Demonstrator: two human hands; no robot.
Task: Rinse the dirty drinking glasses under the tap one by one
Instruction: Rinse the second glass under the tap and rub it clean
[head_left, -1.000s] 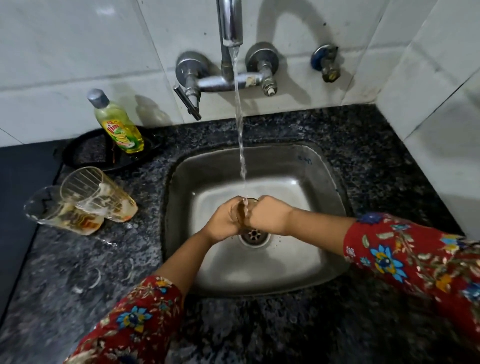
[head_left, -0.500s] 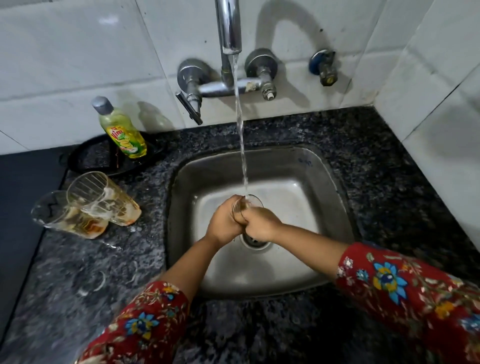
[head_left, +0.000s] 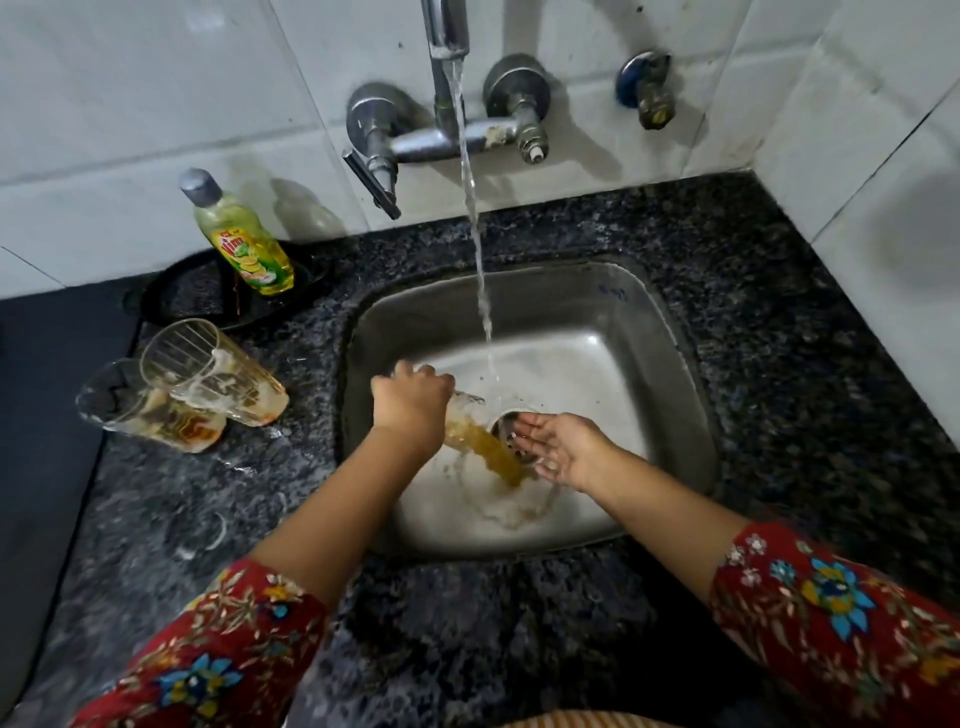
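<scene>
grips a glass (head_left: 464, 415) in the left hand (head_left: 410, 397), fingers curled over it from above, low inside the sink (head_left: 691, 415). tilts it mouth-down toward the drain (head_left: 511, 418), with brown liquid (head_left: 498, 460) spilling from the mouth onto the sink floor. holds the right hand (head_left: 563, 449) palm up just right of the drain, fingers loosely spread and clasping nothing, right beside the brown spill; cannot tell whether touching it. hands apart, with the spill between them. from the tap (head_left: 447, 31) above, a thin stream of water (head_left: 478, 249), falling past the glass to land by the drain. on the dark speckled tabletop (head_left: 779, 312) left of the sink, two more dirty glasses, both lying on their sides and touching: a ribbed glass (head_left: 208, 374) nearer the sink, streaked with whitish residue, and a far glass (head_left: 145, 410) at the outer side, with brown dregs inside. behind those, a soap bottle (head_left: 241, 241) with yellow-green liquid and a grey cap, standing on a black tray (head_left: 182, 301) against the white tiled wall (head_left: 130, 104). on the wall right of the tap, a small valve (head_left: 644, 88). at the bottom corners, red floral sleeves (head_left: 831, 613) on both forearms.
</scene>
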